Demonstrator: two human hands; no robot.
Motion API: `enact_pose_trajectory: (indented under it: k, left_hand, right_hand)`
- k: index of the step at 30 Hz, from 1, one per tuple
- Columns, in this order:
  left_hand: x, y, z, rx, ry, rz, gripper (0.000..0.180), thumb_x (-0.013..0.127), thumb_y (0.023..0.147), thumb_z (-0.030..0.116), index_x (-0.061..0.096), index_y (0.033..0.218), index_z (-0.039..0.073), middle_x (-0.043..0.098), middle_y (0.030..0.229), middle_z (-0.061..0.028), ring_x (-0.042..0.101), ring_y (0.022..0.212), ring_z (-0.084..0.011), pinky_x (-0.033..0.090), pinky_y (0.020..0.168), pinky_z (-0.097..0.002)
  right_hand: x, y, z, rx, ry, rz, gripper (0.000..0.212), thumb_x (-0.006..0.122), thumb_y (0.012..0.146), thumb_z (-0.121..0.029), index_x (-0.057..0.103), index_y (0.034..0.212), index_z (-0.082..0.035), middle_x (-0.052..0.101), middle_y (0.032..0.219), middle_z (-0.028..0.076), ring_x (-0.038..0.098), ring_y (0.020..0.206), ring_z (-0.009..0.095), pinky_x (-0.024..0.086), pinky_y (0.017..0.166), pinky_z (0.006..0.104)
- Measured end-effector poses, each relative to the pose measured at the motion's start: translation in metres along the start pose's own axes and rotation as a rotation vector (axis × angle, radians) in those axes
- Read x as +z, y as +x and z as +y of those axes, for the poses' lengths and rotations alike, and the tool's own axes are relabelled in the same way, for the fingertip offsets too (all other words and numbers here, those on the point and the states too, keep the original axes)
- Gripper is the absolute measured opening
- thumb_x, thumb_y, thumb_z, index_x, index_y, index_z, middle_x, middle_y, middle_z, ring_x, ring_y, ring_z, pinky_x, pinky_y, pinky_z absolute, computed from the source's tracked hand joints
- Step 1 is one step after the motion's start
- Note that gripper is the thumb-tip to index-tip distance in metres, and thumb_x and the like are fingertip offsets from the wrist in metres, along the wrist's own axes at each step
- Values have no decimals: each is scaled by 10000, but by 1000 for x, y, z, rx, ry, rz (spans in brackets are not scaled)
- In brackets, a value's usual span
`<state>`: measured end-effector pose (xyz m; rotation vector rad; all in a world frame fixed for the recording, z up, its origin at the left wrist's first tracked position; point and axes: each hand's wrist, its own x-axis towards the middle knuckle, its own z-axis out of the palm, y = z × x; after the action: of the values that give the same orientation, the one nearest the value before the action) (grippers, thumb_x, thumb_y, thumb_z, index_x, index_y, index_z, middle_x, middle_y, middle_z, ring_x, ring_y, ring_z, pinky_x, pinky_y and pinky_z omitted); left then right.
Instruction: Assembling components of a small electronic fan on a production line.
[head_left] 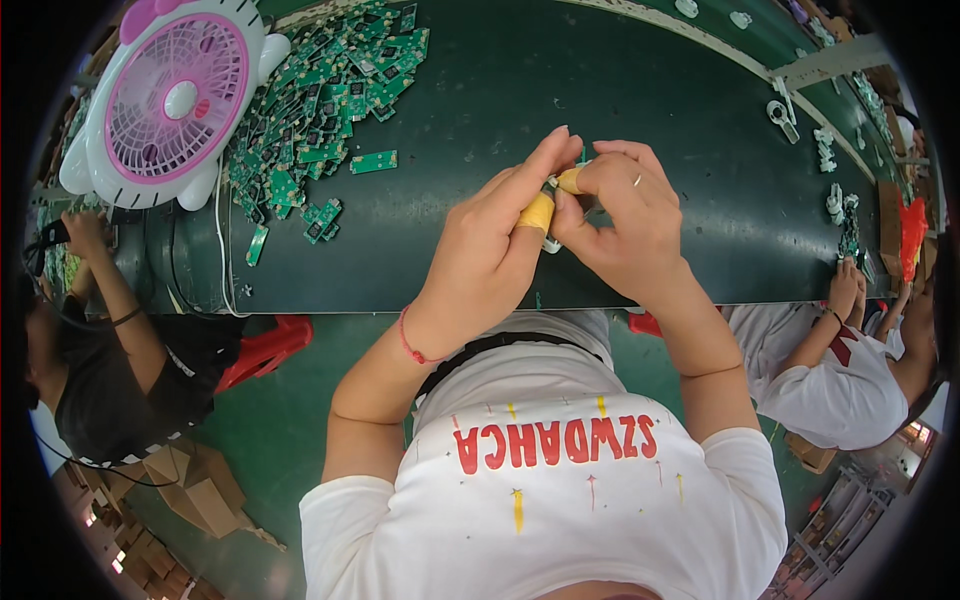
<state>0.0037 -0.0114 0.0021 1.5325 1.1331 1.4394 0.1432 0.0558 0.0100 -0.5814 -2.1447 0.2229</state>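
My left hand and my right hand meet above the dark green bench top, fingers closed together around a small white plastic part. Only slivers of that part show between the fingers, so its full shape is hidden. Yellow tape wraps my left thumb and a finger of my right hand. Left of my hands, a single green circuit board lies apart from a large heap of green circuit boards.
A pink and white fan stands at the far left with a white cable beside it. White plastic parts lie along the right side. Co-workers sit on both sides; a red stool is at the left.
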Motion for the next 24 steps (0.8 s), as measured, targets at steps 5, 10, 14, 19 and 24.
enact_pose_trajectory:
  k: [5, 10, 14, 19, 24]
  left_hand:
    - [0, -1, 1, -5, 9, 40, 548, 406, 814, -107, 411, 1345, 30, 562, 1222, -177, 571, 1107, -294, 451, 909, -327]
    - [-1, -1, 1, 4, 43, -1, 547, 411, 818, -104, 406, 1348, 31, 555, 1230, -180, 571, 1105, -301, 454, 909, -332]
    - [0, -1, 5, -11, 85, 8, 540, 423, 820, -102, 413, 1343, 31, 555, 1227, -182, 573, 1098, -305, 461, 898, -333]
    - [-2, -1, 4, 46, 133, -21, 549, 447, 808, -101, 410, 1341, 27, 545, 1218, -202, 575, 1059, -346, 476, 865, -347]
    - [-1, 4, 13, 58, 266, -43, 582, 467, 782, -105, 394, 1346, 22, 533, 1204, -222, 563, 1032, -379, 479, 845, -371]
  right_hand:
    - [-1, 0, -2, -19, -54, 13, 152, 675, 622, -26, 559, 708, -74, 547, 633, 34, 565, 630, 239, 487, 739, 380]
    - [2, 0, -2, -22, -69, 34, 150, 673, 626, -29, 553, 704, -76, 529, 612, 45, 562, 623, 248, 487, 732, 377]
    - [1, 0, -2, -43, -99, 26, 153, 673, 628, -32, 550, 709, -73, 527, 612, 48, 561, 630, 254, 487, 726, 372]
    - [3, -2, 2, -65, -38, 36, 169, 667, 622, -2, 547, 724, -63, 538, 642, 59, 561, 647, 258, 481, 695, 379]
    - [1, 0, 3, -81, -33, 43, 177, 668, 624, 6, 556, 748, -53, 546, 669, 70, 557, 642, 256, 477, 655, 368]
